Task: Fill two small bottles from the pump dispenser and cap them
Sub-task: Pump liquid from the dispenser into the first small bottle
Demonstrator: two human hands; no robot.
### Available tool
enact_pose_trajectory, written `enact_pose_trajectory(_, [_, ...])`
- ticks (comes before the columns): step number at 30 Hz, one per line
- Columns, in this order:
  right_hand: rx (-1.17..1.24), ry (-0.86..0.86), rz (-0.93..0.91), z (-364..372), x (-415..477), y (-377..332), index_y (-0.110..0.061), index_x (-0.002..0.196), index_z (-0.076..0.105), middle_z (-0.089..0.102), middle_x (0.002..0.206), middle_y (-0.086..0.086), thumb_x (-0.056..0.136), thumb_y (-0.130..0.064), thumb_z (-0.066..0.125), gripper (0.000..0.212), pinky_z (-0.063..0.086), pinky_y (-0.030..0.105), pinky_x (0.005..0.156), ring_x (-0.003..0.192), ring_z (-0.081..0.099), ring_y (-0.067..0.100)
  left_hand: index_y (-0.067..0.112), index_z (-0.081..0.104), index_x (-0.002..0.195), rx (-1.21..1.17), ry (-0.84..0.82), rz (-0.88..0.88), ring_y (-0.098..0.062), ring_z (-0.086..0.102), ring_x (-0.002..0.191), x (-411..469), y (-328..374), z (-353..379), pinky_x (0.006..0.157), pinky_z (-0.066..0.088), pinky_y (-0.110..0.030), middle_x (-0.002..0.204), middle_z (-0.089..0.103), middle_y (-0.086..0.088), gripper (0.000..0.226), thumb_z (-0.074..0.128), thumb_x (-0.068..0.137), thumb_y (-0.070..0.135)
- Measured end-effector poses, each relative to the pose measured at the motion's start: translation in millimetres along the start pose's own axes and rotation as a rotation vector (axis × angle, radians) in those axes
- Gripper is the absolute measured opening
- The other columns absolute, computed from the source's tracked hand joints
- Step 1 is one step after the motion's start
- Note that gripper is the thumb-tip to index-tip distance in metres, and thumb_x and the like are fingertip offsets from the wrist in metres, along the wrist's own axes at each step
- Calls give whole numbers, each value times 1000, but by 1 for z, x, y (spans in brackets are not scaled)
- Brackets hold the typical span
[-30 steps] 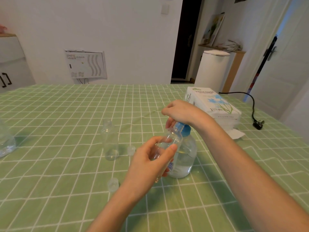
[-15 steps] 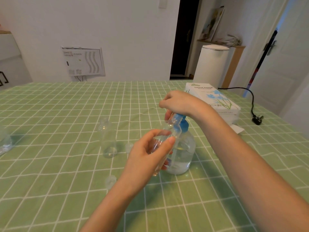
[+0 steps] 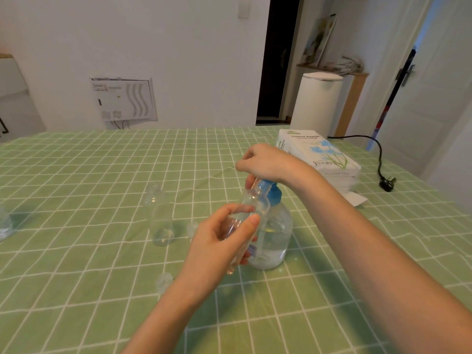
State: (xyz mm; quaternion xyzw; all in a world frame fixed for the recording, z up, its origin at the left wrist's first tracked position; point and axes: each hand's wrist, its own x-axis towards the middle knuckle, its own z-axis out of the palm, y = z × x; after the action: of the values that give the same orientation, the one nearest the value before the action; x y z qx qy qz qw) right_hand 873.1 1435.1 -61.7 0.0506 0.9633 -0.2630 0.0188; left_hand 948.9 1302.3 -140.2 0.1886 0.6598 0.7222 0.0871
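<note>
My left hand (image 3: pixel 222 241) grips a small clear bottle (image 3: pixel 251 208), tilted, its open mouth up against the blue spout. The pump dispenser (image 3: pixel 274 233) is a round clear bottle with a blue pump top and stands on the green checked cloth. My right hand (image 3: pixel 265 163) rests on top of the pump head, fingers curled over it. A second small clear bottle (image 3: pixel 159 215) stands upright and uncapped to the left. Two small clear caps lie on the cloth, one (image 3: pixel 192 227) by that bottle, the other (image 3: pixel 164 279) near my left forearm.
A white tissue pack (image 3: pixel 319 154) lies behind the dispenser at the right. A black cord and plug (image 3: pixel 387 182) lie at the table's right edge. Part of a clear container (image 3: pixel 3 223) shows at the far left edge.
Both hands stay on the small bottle and the pump. The camera view has shifted slightly; the bottle stays at the spout.
</note>
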Motion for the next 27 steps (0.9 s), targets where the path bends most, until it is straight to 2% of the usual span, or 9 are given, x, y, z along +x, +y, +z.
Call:
enact_pose_trajectory(2, [-19, 18, -10, -6, -1, -3, 1, 120, 58, 72, 103, 16, 92, -28, 48, 41, 42, 27, 58, 78, 59, 22, 21, 67, 94, -17, -2, 20, -5, 57, 47, 1, 2, 2, 42, 43, -15, 59, 61, 2, 34, 62, 66, 40])
enact_pose_trajectory(5, [-38, -10, -4, -7, -1, -7, 0, 120, 58, 74, 96, 13, 92, -28, 48, 41, 43, 24, 55, 89, 66, 25, 21, 67, 92, -41, 12, 26, -6, 56, 45, 0, 4, 3, 40, 42, -14, 57, 61, 2, 32, 62, 65, 39])
enact_pose_trajectory(7, [-6, -20, 11, -5, -1, -5, 0, 120, 58, 74, 96, 12, 92, -27, 48, 40, 43, 24, 53, 88, 66, 26, 19, 66, 93, -49, 14, 23, -6, 55, 44, -1, 4, 3, 38, 40, -13, 56, 61, 2, 33, 62, 66, 37])
enact_pose_trajectory(10, [18, -28, 24, -1, 1, -2, 0, 119, 57, 71, 104, 16, 92, -26, 49, 38, 45, 28, 63, 90, 66, 28, 18, 66, 94, -42, 13, 11, -5, 56, 45, -2, 2, 2, 39, 41, -13, 57, 62, 3, 35, 62, 65, 38])
enact_pose_trajectory(13, [28, -55, 40, 5, 3, 4, 2, 120, 57, 68, 113, 20, 92, -25, 49, 39, 41, 30, 71, 82, 56, 22, 18, 66, 94, -22, 13, -3, -8, 55, 44, -4, 1, 2, 39, 40, -15, 59, 61, -2, 37, 62, 65, 40])
enact_pose_trajectory(19, [57, -33, 35, 9, 4, 6, 2, 119, 57, 68, 113, 20, 92, -26, 50, 39, 40, 30, 71, 79, 54, 22, 16, 65, 96, -5, 12, -5, -8, 55, 44, -4, -1, 1, 39, 40, -14, 58, 60, -4, 38, 62, 66, 39])
enact_pose_trajectory(22, [59, -29, 14, 4, 2, 4, 2, 120, 57, 69, 111, 19, 91, -27, 50, 41, 45, 31, 71, 83, 61, 25, 17, 65, 97, 3, 9, 1, -7, 56, 45, -3, 1, 1, 41, 41, -15, 62, 61, -3, 40, 62, 66, 41])
enact_pose_trajectory(25, [69, 0, -20, -5, 0, -2, 3, 123, 56, 72, 102, 19, 91, -25, 51, 43, 48, 28, 62, 92, 69, 32, 21, 66, 95, -5, 4, 10, -8, 56, 47, -1, 3, 1, 42, 42, -15, 61, 63, 3, 37, 62, 65, 43])
enact_pose_trajectory(27, [54, -4, -25, -7, -1, -5, 3, 124, 55, 72, 102, 18, 92, -25, 50, 43, 46, 26, 58, 93, 69, 31, 23, 67, 95, -12, 5, 18, -9, 56, 48, 0, 4, 0, 43, 44, -15, 61, 63, 3, 38, 63, 64, 45])
